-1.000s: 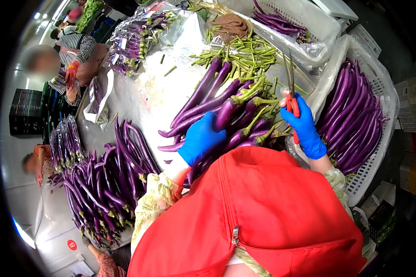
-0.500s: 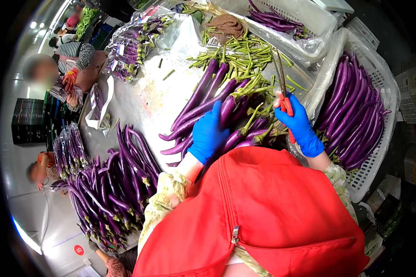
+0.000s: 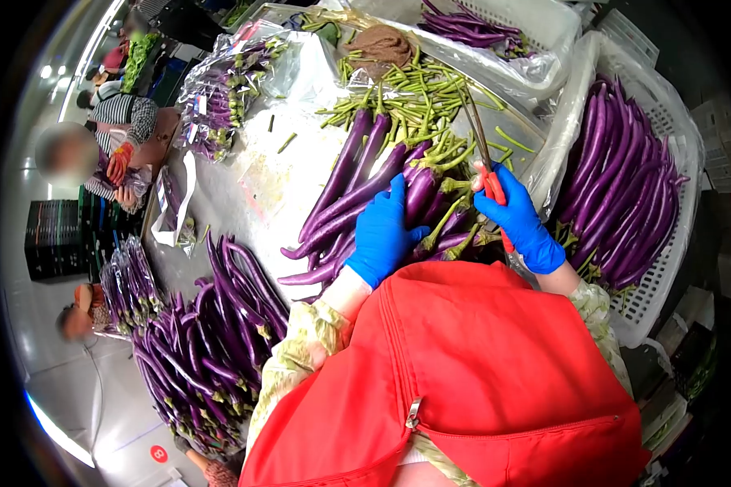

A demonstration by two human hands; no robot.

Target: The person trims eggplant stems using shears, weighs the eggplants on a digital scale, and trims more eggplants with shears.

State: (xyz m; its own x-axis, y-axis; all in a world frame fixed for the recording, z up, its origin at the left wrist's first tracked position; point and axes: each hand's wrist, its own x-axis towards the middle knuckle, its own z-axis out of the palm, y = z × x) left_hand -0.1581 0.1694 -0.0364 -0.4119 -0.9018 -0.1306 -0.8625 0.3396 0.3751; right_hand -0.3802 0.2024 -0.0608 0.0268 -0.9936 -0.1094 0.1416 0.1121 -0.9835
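Observation:
My left hand, in a blue glove, lies over a pile of long purple eggplants in front of me. Its index finger and thumb are stretched apart beside a thick eggplant, and the other fingers are mostly hidden. In its blue glove, my right hand is closed round the red handles of a pair of scissors. The dark blades point away from me, above cut green stems. Several eggplants with green stems lie between my two hands.
A lined white crate of eggplants stands at right, another crate at the back. Bagged eggplants and a loose heap lie on the left. A brown cloth sits by the stems. A co-worker wears orange-red gloves.
My left hand has moved slightly right and up over the eggplants, its thumb further out. The scissors stay in my right hand. The whole view has shifted a little.

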